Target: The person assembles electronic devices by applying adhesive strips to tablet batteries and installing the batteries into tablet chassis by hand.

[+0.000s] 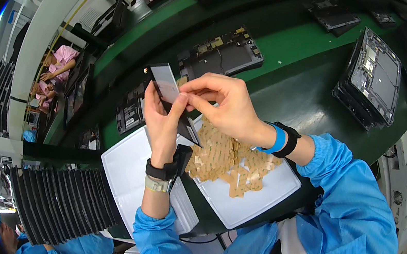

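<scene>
My left hand (pixel 162 121) is closed around a slim, flat dark part with a pale grey face (pixel 165 82), holding it tilted up above the bench. My right hand (pixel 227 107) meets it at the right edge, thumb and forefinger pinched together close to my left thumb. What lies in that pinch is too small to make out. A bit of tan material (pixel 182 81) shows just behind those fingertips. Below my hands, a heap of tan adhesive pieces (pixel 215 154) with green marks lies on a white tray (pixel 232 217).
Another white tray or sheet (pixel 123 160) lies under my left wrist. Opened tablet-like devices (pixel 234 53) rest on the green bench beyond my hands. A stack of them (pixel 374 78) stands at right, a row of black panels (pixel 63 201) at lower left. Co-workers in pink (pixel 61 63) sit further off.
</scene>
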The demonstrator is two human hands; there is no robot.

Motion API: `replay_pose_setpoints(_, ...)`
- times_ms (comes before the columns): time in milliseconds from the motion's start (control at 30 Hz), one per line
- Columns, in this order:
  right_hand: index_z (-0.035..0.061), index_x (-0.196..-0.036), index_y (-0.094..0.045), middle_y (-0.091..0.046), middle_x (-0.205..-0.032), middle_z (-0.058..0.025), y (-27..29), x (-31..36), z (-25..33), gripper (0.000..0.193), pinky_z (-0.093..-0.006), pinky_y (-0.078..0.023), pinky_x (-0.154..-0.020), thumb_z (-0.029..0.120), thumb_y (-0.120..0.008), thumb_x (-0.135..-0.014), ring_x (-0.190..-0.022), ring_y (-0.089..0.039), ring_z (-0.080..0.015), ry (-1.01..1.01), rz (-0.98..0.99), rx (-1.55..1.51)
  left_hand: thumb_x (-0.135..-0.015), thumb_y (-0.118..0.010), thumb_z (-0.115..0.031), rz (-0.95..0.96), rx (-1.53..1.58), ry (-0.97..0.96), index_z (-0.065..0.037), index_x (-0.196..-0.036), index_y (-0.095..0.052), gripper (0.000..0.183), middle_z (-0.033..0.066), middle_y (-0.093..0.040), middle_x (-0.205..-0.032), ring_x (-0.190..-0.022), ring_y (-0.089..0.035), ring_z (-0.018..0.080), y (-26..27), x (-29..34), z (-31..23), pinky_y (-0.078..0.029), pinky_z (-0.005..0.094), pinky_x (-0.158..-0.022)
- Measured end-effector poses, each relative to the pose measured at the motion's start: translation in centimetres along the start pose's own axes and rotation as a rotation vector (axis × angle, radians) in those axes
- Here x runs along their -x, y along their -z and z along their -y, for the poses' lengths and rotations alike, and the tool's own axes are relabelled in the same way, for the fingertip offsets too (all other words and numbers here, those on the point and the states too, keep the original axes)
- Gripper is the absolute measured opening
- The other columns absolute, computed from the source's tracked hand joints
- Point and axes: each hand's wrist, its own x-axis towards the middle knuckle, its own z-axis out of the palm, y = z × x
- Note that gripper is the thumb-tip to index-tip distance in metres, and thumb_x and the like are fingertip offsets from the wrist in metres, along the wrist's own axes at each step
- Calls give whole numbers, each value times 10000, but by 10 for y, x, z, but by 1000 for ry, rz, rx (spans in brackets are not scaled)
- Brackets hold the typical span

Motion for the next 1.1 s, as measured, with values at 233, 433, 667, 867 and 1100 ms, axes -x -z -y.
replay_pose_setpoints(233,-72,-1106,-711,-746,-1053,-121,7,-9,-12,177,-279,-609,-848,-26,-670,-941,-963,-732,-165,-4,0,41,-976,-718,-212,-57,127,-61,51,-1457,-395,637,198,-587,-1386,-1245,-600,251,0,2,7,-474,371,-1072)
replay_pose_setpoints(433,-23,-1001,-759,-747,-940,-92,3,-4,-4,154,-271,-602,-758,-15,-739,-849,-855,-734,-143,264,2,358,-999,-678,-299,-198,230,-101,53,-1490,-355,685,241,-553,-1402,-1262,-608,345,5,-3,1,-547,463,-1037)
replay_pose_setpoints(667,-33,-1025,-754,-748,-958,-85,-13,11,2,152,-280,-604,-796,0,-749,-877,-906,-733,-138,61,96,178,-1026,-633,-346,-202,31,-174,52,-1499,-364,675,240,-529,-1434,-1260,-615,348,-2,-2,5,-531,441,-1028)
replay_pose_setpoints(867,-17,-1010,-761,-733,-996,-95,2,-5,-8,159,-249,-602,-781,-56,-711,-865,-870,-732,-136,161,-85,251,-1018,-507,-580,-202,499,-58,5,-1515,-339,786,231,-490,-1447,-1291,-561,408,2,-1,-4,-450,541,-1130)
replay_pose_setpoints(1100,14,-1001,-780,-726,-907,-103,-21,21,-9,181,-315,-598,-686,-11,-774,-822,-787,-731,-229,416,122,438,-1031,-495,-562,-335,313,-162,22,-1428,-383,716,233,-505,-1382,-1288,-558,413,10,-8,2,-460,529,-1126)
